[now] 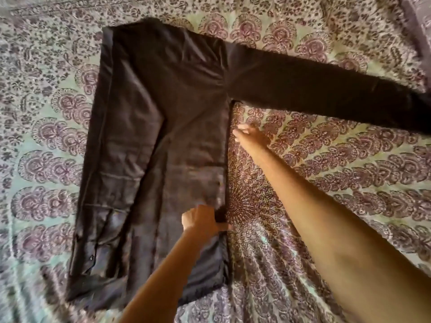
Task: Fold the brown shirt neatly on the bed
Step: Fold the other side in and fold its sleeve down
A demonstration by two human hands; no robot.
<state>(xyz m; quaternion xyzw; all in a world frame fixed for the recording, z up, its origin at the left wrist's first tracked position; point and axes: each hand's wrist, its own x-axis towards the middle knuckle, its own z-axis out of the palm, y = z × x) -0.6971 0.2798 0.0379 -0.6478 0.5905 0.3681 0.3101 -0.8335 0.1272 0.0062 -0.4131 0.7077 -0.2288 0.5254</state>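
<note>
The brown shirt (pixel 168 141) lies flat on the bed. Its left side and left sleeve are folded inward over the body, the cuff (pixel 102 252) near the lower left. The right sleeve (pixel 326 92) stretches out straight to the right. My left hand (pixel 203 220) grips the shirt's right edge near the hem, thumb pointing right. My right hand (pixel 250 135) hovers blurred just right of that edge, below the armpit, fingers spread, holding nothing.
A bedspread (pixel 326 183) with a purple and green floral print covers the whole bed under the shirt. A fold of purple fabric (pixel 417 22) shows at the top right corner.
</note>
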